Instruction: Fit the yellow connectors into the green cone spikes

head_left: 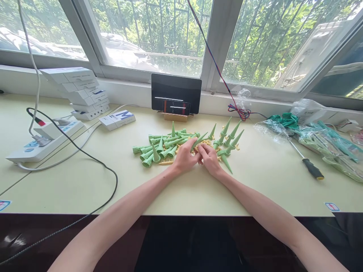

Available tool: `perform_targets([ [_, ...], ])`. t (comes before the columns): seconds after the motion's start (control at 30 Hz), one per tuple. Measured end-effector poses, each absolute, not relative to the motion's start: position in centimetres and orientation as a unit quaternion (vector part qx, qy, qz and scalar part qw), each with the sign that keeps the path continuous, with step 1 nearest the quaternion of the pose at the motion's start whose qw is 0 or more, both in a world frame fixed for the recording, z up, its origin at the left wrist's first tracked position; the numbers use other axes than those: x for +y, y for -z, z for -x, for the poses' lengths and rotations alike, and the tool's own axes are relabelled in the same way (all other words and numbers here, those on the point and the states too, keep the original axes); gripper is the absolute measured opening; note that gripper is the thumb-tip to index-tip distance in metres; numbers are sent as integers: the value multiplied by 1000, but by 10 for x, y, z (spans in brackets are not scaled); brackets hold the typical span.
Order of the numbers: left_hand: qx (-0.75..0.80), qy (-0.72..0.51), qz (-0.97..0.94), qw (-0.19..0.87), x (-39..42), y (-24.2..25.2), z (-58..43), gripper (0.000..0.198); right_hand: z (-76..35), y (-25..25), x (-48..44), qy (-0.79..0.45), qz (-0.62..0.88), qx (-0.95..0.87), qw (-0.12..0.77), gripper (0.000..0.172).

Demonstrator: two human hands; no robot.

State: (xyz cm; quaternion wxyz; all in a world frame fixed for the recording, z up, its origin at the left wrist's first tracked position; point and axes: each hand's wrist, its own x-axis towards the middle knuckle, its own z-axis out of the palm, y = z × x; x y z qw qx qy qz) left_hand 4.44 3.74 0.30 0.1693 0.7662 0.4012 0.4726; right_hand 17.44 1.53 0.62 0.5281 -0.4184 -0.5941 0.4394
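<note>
My left hand (185, 156) is closed around a green plastic watering spike (200, 139), its tip pointing up and right. My right hand (210, 158) meets it at the spike's lower end, fingertips pinched together; what they grip is hidden. To the left lies a pile of green spikes and hollow green cones (147, 155). Small yellow plastic pieces (166, 163) lie beneath and behind my hands. On the right, several green spikes with yellow pieces attached (233, 139) stand tilted, and one spike (226, 162) points towards me.
A tablet (176, 90) with a phone (176, 107) before it stands by the window. White boxes (82, 90), a power strip (45, 143) and a black cable (113, 177) are left. A screwdriver (312, 168) and plastic bags (326, 143) lie right.
</note>
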Motion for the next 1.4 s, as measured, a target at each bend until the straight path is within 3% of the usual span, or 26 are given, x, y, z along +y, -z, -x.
perform_targets([
  [0.2,402,-477,-763,169,39,-1,-44,47,-174,-1,24,-550,403,-520,514,37],
  [0.47,411,-480,-756,174,40,0,-45,48,-172,-2,24,-577,402,-497,508,36],
  [1.4,370,-479,-777,176,43,2,-42,60,-176,-7,16,-330,422,-667,519,23],
])
